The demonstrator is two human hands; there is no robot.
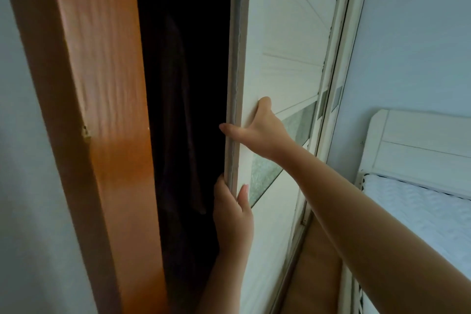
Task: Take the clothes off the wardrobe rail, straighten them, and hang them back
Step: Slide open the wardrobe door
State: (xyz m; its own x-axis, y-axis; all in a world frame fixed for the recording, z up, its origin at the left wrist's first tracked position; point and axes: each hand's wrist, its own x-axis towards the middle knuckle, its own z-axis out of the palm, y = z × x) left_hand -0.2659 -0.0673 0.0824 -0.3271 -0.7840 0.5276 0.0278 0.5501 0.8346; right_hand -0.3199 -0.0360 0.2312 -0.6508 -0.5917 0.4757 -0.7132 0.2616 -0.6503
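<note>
A white sliding wardrobe door stands partly slid aside, leaving a narrow dark gap. Inside the gap hangs a dark garment, barely visible; the rail is hidden. My left hand grips the door's leading edge low down, fingers behind the edge and thumb on the front. My right hand holds the same edge higher up, thumb hooked over the edge and palm against the door's face.
An orange-brown wooden side panel bounds the gap on the left, with a pale wall beyond it. A second sliding door and its track lie to the right. A white bed with headboard stands at the far right.
</note>
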